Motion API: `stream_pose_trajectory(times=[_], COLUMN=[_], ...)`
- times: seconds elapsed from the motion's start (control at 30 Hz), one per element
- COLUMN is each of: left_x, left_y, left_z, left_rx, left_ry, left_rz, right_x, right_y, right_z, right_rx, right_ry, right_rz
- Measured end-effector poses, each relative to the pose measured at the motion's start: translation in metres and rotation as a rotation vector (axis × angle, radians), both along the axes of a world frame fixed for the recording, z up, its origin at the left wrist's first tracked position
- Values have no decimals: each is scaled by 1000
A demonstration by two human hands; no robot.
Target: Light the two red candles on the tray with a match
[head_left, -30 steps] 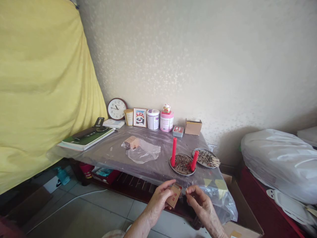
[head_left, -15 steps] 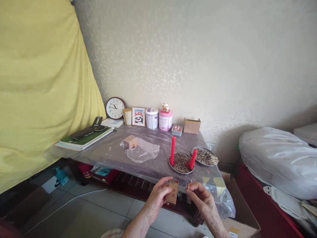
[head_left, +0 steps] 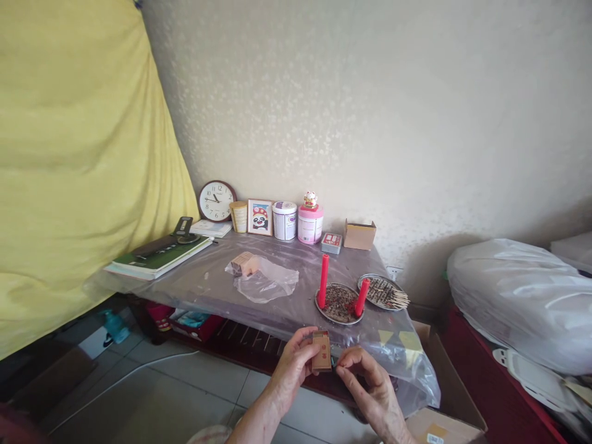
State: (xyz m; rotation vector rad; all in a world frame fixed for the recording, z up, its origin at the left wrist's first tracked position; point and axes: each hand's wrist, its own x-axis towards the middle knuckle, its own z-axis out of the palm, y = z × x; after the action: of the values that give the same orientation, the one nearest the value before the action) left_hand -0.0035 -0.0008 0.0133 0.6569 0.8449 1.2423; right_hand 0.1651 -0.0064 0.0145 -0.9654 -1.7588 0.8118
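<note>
My left hand [head_left: 296,361] grips a brown cardboard matchbox [head_left: 322,353] in front of the table. Its tray is slid partly out at the top, where red match heads show. Beside the box's right side, my right hand [head_left: 365,382] has thumb and forefinger pinched on a match, mostly hidden by the fingers. Beyond my hands, two red candles, one taller [head_left: 324,280] and one shorter [head_left: 362,297], rise from a round metal plate [head_left: 340,319] with dark burnt bits. No flame shows on either candle.
A second plate [head_left: 382,305] with used matchsticks lies behind right. Plastic film [head_left: 272,283] and a small box sit mid-table. A clock [head_left: 217,200], tins [head_left: 283,222] and an open carton [head_left: 359,235] line the wall. A cardboard box [head_left: 444,394] stands at right.
My right hand has moved left and slightly down, bringing the match to the matchbox's side. My left hand still holds the box, which has turned and shifted slightly.
</note>
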Motion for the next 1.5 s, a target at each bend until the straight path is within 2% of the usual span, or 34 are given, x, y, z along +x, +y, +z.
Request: stream_pose_trajectory(times=[0.13,0.33,1.5], left_x=[0,-1,-2], left_y=[-1,-2,-3], left_z=[1,2,2], left_rx=[20,50,83], left_ry=[-17,-35,-66], left_rz=[-12,-34,-87], right_x=[-4,-8,-5], right_y=[-4,-4,-3], right_z=[3,2,4], right_rx=[115,147,159], right_ry=[-121,-159,-193], right_rz=[7,-11,-33])
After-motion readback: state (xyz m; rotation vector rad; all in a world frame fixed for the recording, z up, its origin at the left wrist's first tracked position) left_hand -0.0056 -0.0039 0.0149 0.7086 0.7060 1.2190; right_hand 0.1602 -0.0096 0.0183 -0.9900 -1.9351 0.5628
